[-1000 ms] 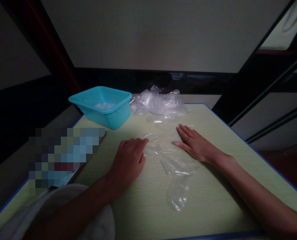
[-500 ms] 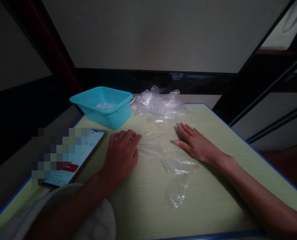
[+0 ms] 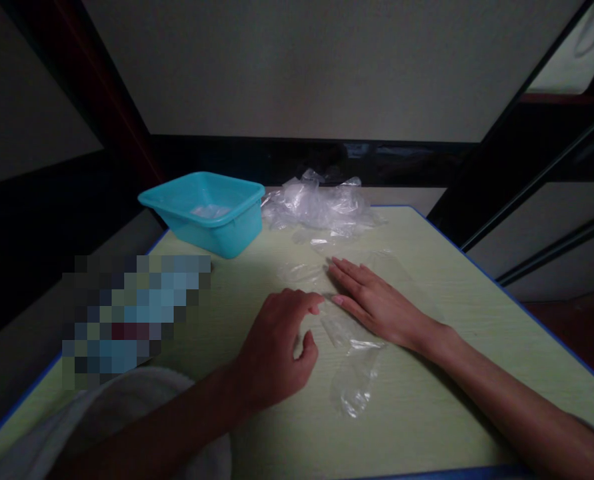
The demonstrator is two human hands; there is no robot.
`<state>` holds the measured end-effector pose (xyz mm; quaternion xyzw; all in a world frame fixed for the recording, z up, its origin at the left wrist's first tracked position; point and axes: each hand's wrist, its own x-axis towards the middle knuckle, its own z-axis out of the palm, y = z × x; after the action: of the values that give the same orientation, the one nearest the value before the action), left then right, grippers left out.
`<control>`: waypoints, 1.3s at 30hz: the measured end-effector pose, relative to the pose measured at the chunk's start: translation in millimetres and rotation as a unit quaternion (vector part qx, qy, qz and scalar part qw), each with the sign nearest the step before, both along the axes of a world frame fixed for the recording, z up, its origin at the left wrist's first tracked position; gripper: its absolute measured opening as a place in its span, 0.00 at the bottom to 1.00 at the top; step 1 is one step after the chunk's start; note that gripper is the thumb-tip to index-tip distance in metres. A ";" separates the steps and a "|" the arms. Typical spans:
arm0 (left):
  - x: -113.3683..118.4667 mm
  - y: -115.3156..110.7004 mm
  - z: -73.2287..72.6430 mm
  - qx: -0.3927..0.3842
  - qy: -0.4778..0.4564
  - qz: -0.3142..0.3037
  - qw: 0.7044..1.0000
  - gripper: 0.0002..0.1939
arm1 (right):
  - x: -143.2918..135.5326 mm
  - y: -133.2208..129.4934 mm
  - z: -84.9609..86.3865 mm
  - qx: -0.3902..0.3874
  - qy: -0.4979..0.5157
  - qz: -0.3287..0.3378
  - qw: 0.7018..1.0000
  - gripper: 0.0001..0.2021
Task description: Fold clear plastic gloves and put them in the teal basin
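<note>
A thin clear plastic glove or bag [image 3: 359, 373] lies on the pale table, its near end crinkled and its far part running up under my hands. My right hand [image 3: 371, 300] is flat on the plastic, fingers stretched out toward the left. Just left of it is my left hand [image 3: 281, 347], thumb and forefinger apart and curved, with nothing visible between them. Its fingertips come close to the plastic's left edge; whether they touch it I cannot tell. The other fingers of the left hand are partly hidden.
At the back left stands a turquoise plastic basin [image 3: 237, 230] with some clear plastic inside. A heap of crumpled clear plastic [image 3: 317, 203] lies at the table's back edge. A phone [image 3: 141, 313], blurred out, rests on the left. The table [image 3: 427, 413] has a blue edge.
My left hand has moved right and nearer to me, its thumb and forefinger now apart. My right hand has slid left and slightly toward me over the plastic.
</note>
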<state>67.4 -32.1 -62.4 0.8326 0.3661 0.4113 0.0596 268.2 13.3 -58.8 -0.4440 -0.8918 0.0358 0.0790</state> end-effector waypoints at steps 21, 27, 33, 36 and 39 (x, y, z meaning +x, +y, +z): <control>29.0 1.0 -9.1 -0.226 0.066 0.060 0.970 0.36 | -5.0 2.1 -7.7 -0.006 -0.026 0.008 1.000 0.32; 29.2 2.4 -10.0 -0.238 0.056 0.058 0.968 0.33 | -4.4 3.1 -8.0 -0.013 -0.017 0.010 1.000 0.33; 30.3 4.5 -10.1 -0.260 0.011 0.045 0.964 0.29 | -4.4 3.7 -8.5 -0.010 -0.012 0.017 1.000 0.32; 30.1 6.4 -12.3 -0.268 -0.052 0.017 0.962 0.28 | -3.9 3.8 -8.8 -0.009 -0.010 0.018 1.000 0.32; 29.7 7.7 -14.1 -0.279 -0.118 -0.017 0.953 0.27 | -2.9 4.0 -10.4 -0.006 -0.002 0.017 1.000 0.33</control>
<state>97.1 -24.4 -76.6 0.7345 0.4422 0.3868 0.3395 265.3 17.4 -69.2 -0.4289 -0.8994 0.0413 0.0737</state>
